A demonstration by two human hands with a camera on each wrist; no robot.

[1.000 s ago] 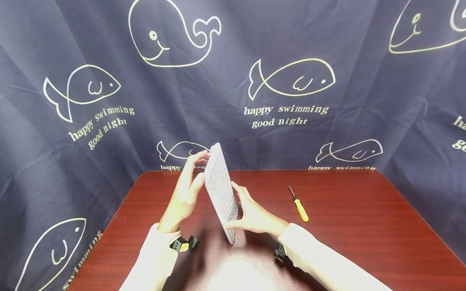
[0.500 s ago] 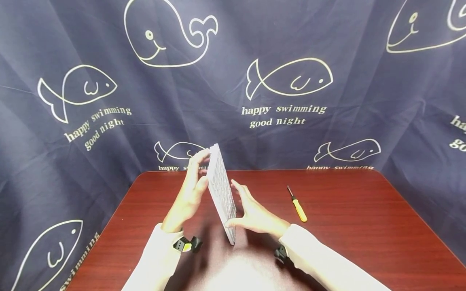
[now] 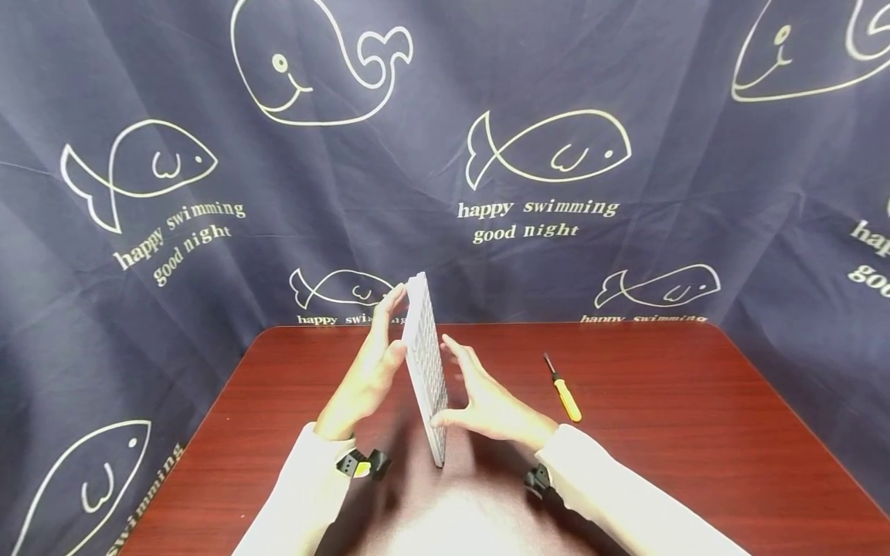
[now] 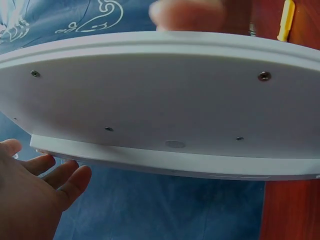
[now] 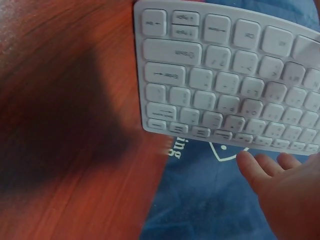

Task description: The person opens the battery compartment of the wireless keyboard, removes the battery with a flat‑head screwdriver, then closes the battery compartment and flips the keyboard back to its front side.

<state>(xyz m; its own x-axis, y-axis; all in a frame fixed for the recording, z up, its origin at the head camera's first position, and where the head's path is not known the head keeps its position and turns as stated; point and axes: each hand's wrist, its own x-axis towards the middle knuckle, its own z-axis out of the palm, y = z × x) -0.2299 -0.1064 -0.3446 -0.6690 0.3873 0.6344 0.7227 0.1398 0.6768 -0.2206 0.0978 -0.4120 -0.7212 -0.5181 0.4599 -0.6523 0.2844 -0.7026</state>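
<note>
A white keyboard (image 3: 426, 367) stands steeply tilted on its end between my hands, its keys turned to the right. My left hand (image 3: 365, 378) holds its upper end, with the thumb at the near edge. In the left wrist view the white underside (image 4: 160, 95) shows several small screws, and fingertips meet the thick back edge. My right hand (image 3: 490, 405) holds the lower part; its thumb lies at the key side, its other fingers reach toward the far edge. In the right wrist view the keys (image 5: 225, 80) look upside down. Whether the lower end touches the table cannot be told.
A screwdriver (image 3: 566, 398) with a yellow handle lies on the reddish-brown wooden table (image 3: 660, 432), right of my hands. A dark blue curtain (image 3: 542, 62) with whale and fish drawings hangs behind the table. Dark wrist devices (image 3: 365, 465) sit at both sleeves.
The keyboard has turned to stand more upright, seen more edge-on. My left hand has moved slightly right with it; the right hand keeps nearly the same place. The whole view has shifted a little.
</note>
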